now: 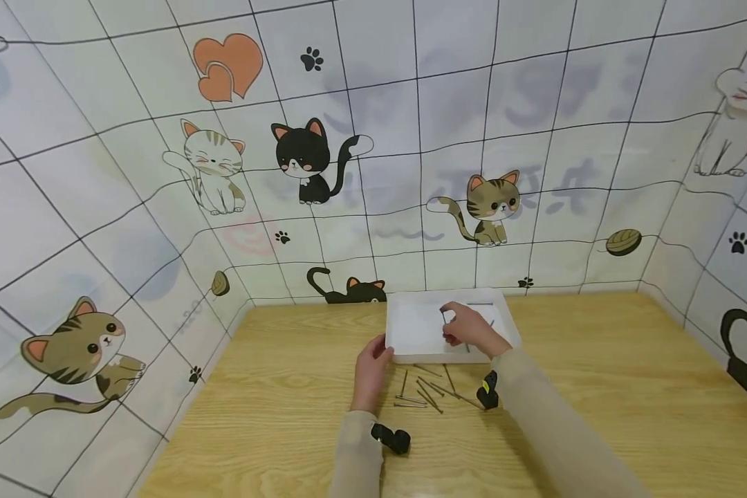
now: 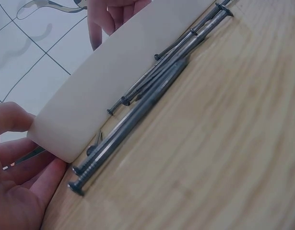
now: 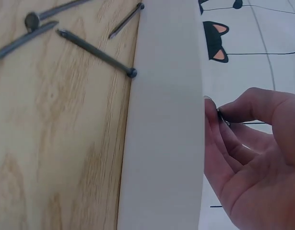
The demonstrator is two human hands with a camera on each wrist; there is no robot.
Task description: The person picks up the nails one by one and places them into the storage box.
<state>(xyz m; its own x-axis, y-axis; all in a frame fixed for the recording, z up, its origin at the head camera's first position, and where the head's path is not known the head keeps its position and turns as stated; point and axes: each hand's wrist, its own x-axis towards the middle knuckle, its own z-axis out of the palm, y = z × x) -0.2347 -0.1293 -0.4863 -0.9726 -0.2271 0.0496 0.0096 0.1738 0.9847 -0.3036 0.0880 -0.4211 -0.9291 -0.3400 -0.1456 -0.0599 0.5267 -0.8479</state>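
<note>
A shallow white tray (image 1: 413, 325) sits at the back of the table. My left hand (image 1: 371, 366) grips its near left corner, thumb at the rim and fingers low against the side. In the left wrist view a dark sliver (image 2: 25, 157) shows between those fingers; what it is cannot be made out. Over the tray's inside, my right hand (image 1: 469, 328) pinches a nail (image 1: 445, 317) between thumb and fingers; most of it is hidden in the right wrist view. Another nail (image 1: 479, 303) lies inside by the far wall, and others are partly covered by the hand.
Several loose steel nails (image 1: 429, 397) lie criss-cross on the wooden table (image 1: 274, 415), just in front of the tray. One nail (image 3: 97, 52) has its head against the tray's side. Behind the table stands a tiled wall (image 1: 386, 173) with cat drawings.
</note>
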